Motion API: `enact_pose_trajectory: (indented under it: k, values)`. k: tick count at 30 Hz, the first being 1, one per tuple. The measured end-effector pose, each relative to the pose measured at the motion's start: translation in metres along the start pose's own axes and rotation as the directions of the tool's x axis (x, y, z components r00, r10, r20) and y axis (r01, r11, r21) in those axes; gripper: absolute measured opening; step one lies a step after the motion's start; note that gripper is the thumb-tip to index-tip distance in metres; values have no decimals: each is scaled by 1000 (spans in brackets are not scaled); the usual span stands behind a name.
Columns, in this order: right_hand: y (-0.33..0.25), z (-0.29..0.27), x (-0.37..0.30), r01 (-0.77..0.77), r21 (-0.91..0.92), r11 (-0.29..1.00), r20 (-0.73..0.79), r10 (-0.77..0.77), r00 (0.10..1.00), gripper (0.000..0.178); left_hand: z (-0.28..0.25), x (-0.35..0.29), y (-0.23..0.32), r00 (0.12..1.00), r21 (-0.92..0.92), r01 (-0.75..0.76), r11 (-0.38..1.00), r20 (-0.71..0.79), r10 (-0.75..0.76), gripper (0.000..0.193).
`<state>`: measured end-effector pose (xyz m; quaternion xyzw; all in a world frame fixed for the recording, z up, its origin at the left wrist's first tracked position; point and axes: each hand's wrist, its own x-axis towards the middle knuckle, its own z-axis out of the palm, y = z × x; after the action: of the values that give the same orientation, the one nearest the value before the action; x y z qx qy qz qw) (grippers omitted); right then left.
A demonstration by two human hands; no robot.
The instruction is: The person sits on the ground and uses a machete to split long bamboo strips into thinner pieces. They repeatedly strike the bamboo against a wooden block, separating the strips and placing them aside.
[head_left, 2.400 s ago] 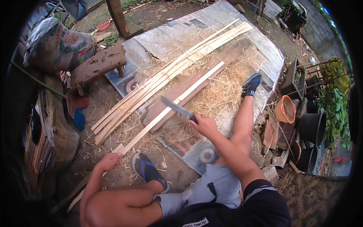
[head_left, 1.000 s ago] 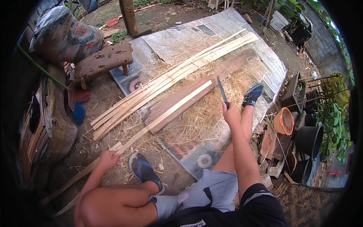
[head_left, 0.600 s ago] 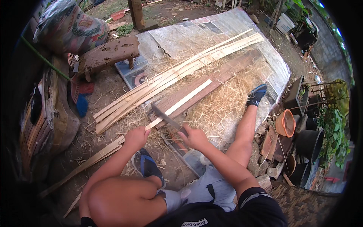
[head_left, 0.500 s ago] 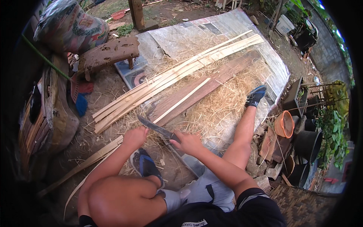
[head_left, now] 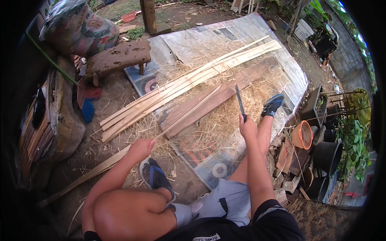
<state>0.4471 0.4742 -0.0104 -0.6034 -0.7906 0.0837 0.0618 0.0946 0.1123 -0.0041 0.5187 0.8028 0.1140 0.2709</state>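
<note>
My left hand [head_left: 140, 150] is closed on the near end of a thin pale wooden strip [head_left: 188, 114], seen nearly edge-on. The strip slants away to the upper right across a brown plank [head_left: 251, 78]. My right hand [head_left: 248, 127] grips a knife [head_left: 240, 98] by its dark handle, with the long blade pointing up and away over curly shavings [head_left: 225, 119]. The blade is apart from the strip. Beyond the plank lies a bundle of long pale strips [head_left: 193, 81]. More strips [head_left: 105, 163] lie on the ground by my left forearm.
A printed sheet [head_left: 169, 42] covers the ground under the wood. At the far left stand a low wooden bench [head_left: 118, 57] and a full sack [head_left: 80, 30]. To the right are an orange bucket [head_left: 302, 135], black pots [head_left: 327, 156] and bricks. My sandalled feet flank the work.
My right hand has swung the knife up and to the right, away from my left hand. The strip has turned edge-on, and my left hand has shifted slightly toward me.
</note>
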Motion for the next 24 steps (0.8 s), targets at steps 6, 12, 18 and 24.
enact_pose_trajectory:
  k: [6, 12, 18, 24]
  values:
    - [-129, -9, -128, 572, 244, 783, 313, -622, 718, 47, 9, 17, 13, 996, -226, 7, 974, 88, 13, 52]
    - [-79, 13, -49, 367, 119, 923, 167, -383, 909, 47, 8, -4, 0, 994, -203, 66, 977, 95, -47, 48]
    - [-59, 8, -29, 185, 146, 972, 156, -207, 966, 46, -15, -8, 10, 976, -209, 205, 956, 115, -184, 39]
    - [-120, 10, -144, 557, 245, 794, 289, -608, 740, 47, -6, 9, 20, 990, 118, 18, 993, -140, -1, 37]
